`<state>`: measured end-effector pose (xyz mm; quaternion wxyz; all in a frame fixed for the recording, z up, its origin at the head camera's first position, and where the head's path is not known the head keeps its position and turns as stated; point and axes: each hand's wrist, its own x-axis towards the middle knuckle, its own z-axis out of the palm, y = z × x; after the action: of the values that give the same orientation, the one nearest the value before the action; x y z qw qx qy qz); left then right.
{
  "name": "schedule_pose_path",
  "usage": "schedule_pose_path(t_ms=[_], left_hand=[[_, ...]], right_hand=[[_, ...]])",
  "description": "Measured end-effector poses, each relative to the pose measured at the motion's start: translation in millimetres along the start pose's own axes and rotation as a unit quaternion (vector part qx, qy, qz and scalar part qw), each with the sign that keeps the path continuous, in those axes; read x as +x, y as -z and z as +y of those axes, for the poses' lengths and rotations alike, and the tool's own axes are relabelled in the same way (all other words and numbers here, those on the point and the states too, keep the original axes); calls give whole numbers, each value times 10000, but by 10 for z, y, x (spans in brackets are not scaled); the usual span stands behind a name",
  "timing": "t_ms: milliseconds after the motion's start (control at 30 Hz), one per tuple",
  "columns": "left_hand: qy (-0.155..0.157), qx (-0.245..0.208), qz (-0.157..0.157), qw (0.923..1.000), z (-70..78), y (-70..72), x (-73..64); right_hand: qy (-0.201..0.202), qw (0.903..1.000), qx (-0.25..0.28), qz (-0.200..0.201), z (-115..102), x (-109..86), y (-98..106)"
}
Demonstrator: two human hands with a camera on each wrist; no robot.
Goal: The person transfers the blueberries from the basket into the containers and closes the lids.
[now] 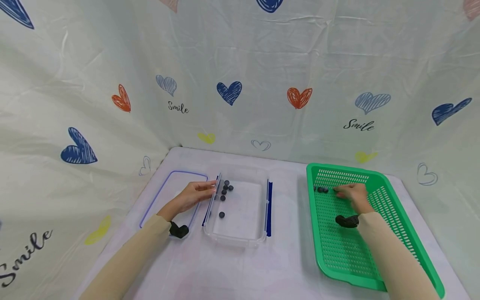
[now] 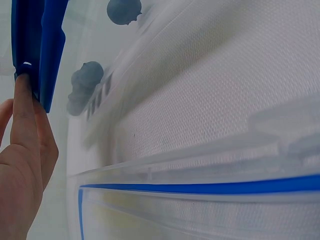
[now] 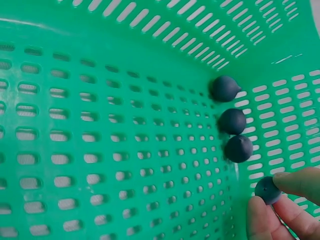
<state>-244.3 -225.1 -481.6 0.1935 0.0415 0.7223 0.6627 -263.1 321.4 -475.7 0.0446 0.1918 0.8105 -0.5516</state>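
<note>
Blueberry (image 3: 267,190) pinched by right hand (image 1: 355,195) inside green basket (image 1: 339,254); left hand (image 1: 191,195), fingers (image 2: 24,110) extended, touches blue latch (image 2: 52,50).

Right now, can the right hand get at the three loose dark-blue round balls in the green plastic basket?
Probably yes: the right hand is inside the basket, near the three balls, with nothing visible between, though it pinches a fourth ball, which may hinder grabbing.

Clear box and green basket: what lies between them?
In the head view, past the blue side clip on the clear box, only bare white tablecloth stretches to the green basket.
</note>
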Motion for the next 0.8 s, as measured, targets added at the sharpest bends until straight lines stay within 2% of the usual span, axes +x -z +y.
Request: schedule_pose_path(t_ms=[267,800], left_hand=[[-2,11,-13,10000,0,2,2],[36,-12,43,10000,-23,2,26]], right_hand=[[234,9994,116,-219,-45,-57,68],[222,9971,493,-538,-239,-195,79]])
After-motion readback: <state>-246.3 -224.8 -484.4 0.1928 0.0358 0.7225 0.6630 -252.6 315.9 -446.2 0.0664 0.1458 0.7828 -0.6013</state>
